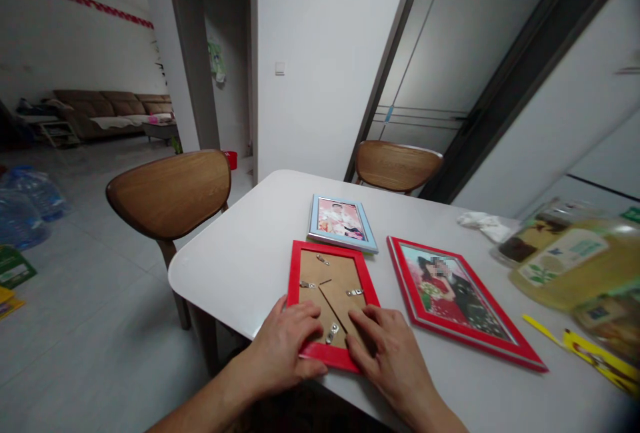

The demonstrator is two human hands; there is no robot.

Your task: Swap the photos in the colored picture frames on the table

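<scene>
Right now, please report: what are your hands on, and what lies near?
Left hand, right hand on face-down red picture frame. Metal clips on its backing. Blue picture frame beyond, larger red picture frame to right, both face up.

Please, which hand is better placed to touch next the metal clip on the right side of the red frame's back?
Probably the right hand: its fingertips rest on the cardboard backing just below that metal clip. The left hand lies farther away, at the frame's left side.
</scene>
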